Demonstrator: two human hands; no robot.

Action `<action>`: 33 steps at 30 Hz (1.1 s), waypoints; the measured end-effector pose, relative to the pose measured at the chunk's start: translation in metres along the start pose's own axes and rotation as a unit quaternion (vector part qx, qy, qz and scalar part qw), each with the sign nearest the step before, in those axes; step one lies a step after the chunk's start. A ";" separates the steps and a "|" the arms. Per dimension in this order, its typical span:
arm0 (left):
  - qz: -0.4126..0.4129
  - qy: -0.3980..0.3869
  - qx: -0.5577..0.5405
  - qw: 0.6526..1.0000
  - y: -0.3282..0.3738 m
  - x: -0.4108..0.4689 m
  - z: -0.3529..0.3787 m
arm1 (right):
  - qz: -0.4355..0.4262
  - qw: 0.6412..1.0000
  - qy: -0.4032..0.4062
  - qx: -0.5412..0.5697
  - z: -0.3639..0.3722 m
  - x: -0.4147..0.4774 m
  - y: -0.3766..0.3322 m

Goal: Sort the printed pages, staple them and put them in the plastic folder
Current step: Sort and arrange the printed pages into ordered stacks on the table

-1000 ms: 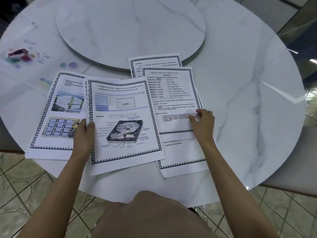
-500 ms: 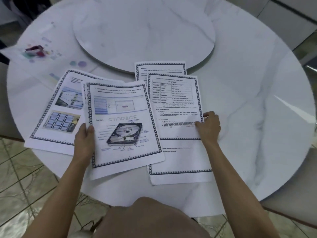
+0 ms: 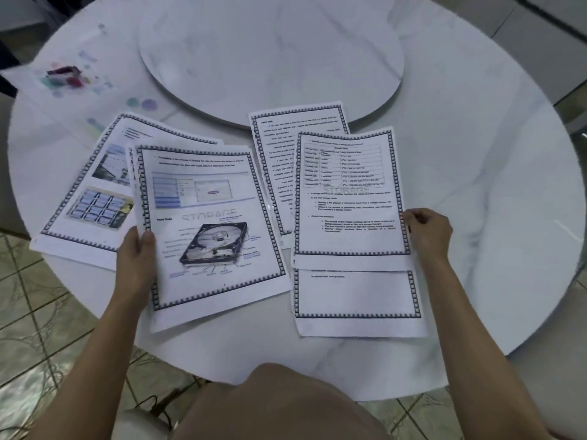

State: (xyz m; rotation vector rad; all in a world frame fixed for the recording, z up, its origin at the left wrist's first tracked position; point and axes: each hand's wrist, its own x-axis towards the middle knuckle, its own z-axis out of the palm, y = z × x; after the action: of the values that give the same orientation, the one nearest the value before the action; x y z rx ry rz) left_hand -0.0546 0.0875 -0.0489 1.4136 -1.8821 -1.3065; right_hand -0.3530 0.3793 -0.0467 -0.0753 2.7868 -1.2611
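White marble, grey-veined, makes up the round table (image 3: pixel 476 154) and the raised turntable (image 3: pixel 270 58) at its 12 o'clock, and the printed pages are fanned across the near half. The sorting step is in hand, I judge: nothing looks stapled and nothing sits in a folder. The left hand (image 3: pixel 138 249) grips the hard-drive page (image 3: pixel 209 223) at about 7 o'clock, thumb on top at its left edge, with the edges of more sheets showing just behind it. The right hand (image 3: pixel 427 231) pinches the right edge of the chart page (image 3: pixel 347 198) at about 5 o'clock. That sheet overlaps a near-blank page (image 3: pixel 355 296) towards 6 o'clock and a text page (image 3: pixel 279 154) towards 12. A photo page (image 3: pixel 92 198) lies flat at 9 o'clock, partly under the held stack. All carry the same dark patterned border and a faint "STORAGE" watermark; the print is too blurred to read page order. Next, the chart page probably has to be put in its place among the others, which calls for lifting one thin sheet without dragging those beneath. At 10 o'clock lies what seems to be the plastic folder (image 3: pixel 79 81), clear with coloured dots.
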 end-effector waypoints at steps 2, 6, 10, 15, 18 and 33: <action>-0.001 0.004 0.000 1.000 -0.002 -0.003 0.001 | -0.009 1.000 0.007 -0.016 -0.007 0.004 0.008; -0.007 0.011 -0.004 1.000 -0.005 -0.007 0.002 | -0.024 0.998 0.037 -0.045 -0.023 0.015 0.022; -0.005 0.018 -0.001 1.000 -0.005 -0.011 0.006 | -0.021 0.996 0.044 -0.072 -0.036 0.026 0.036; 0.006 0.018 0.015 1.000 0.001 -0.016 0.011 | -0.026 0.992 0.050 -0.117 -0.034 0.035 0.044; 0.015 0.011 0.004 1.000 0.005 -0.017 0.013 | -0.084 0.988 0.042 -0.123 -0.021 0.043 0.024; 0.022 -0.018 0.009 1.000 0.014 0.013 0.016 | -0.146 0.977 -0.120 -0.099 0.063 0.109 -0.076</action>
State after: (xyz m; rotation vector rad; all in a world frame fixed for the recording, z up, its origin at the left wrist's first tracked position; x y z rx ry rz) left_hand -0.0790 0.0828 -0.0464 1.3581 -1.9419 -1.3061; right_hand -0.4544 0.2732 -0.0372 -0.6254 2.7445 -0.9405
